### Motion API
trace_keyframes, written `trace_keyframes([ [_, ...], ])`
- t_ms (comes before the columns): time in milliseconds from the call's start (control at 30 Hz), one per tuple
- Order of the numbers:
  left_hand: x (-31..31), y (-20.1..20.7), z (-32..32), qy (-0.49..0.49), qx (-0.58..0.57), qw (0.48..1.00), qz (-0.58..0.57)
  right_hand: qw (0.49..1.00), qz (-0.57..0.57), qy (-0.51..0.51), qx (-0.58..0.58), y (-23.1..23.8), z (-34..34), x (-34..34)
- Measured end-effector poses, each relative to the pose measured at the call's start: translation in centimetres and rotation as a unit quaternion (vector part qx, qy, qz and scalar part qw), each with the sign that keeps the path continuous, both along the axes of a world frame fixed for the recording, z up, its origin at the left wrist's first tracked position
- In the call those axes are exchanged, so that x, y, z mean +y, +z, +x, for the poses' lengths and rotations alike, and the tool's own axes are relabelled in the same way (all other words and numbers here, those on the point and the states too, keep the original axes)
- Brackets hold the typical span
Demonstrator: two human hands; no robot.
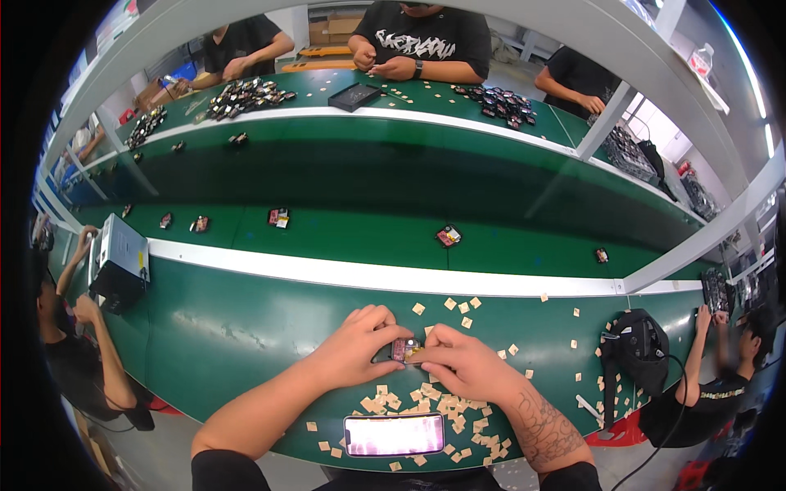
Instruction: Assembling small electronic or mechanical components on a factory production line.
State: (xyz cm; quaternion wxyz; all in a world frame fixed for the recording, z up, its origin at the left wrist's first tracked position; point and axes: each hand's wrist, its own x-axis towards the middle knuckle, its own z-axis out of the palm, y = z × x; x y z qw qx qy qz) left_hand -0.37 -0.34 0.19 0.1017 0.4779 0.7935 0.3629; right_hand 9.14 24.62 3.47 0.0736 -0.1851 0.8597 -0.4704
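Note:
A small electronic module (pixel 401 350), dark with a reddish board and a yellowish patch, lies between my two hands just above the green table. My left hand (pixel 354 350) closes on its left side, with thumb and index finger at its edges. At its right side, my right hand (pixel 468 366) has its fingers pinched together over the yellowish part. Whatever those fingertips hold is hidden. Many small beige square pieces (pixel 446 403) lie scattered below and right of my hands. Nearest me, a phone (pixel 394 434) with a bright screen lies flat among them.
Beyond a white rail (pixel 327 268), a green conveyor belt (pixel 352 233) carries several similar modules (pixel 448 236). A black bag (pixel 637 352) sits at the right, a metal-cased box (pixel 119 262) at the left. People work at both sides and across, beside module piles (pixel 246 98) and a black tray (pixel 354 97).

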Motion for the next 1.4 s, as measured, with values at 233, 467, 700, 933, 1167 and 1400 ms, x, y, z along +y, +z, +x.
trace_keyframes([
  [233, 0.0, 0.3, 0.4, 0.004, 0.028, 1.0, 0.0, 0.956, 0.262, -0.025, 0.129, 0.6, 0.5, -1.1],
  [467, 0.1, 0.8, 1.3, 0.014, 0.088, 0.995, -0.037, 0.94, 0.296, -0.047, 0.166, 0.4, 0.5, -2.9],
  [700, 0.3, 1.1, 2.1, 0.02, 0.094, 0.995, -0.025, 0.928, 0.323, -0.05, 0.179, 1.1, 1.2, -2.9],
  [933, 0.4, 1.4, 2.2, 0.041, 0.094, 0.994, -0.032, 0.986, 0.098, -0.116, 0.071, -1.6, 0.4, -1.2],
  [1167, -0.1, 0.5, 1.7, 0.039, 0.058, 0.998, 0.008, 0.992, 0.099, -0.059, 0.059, 0.3, -0.6, -0.4],
  [1400, 0.1, 0.9, 1.4, 0.037, 0.052, 0.998, 0.01, 0.986, 0.091, -0.022, 0.136, -1.9, -0.9, 0.1],
])
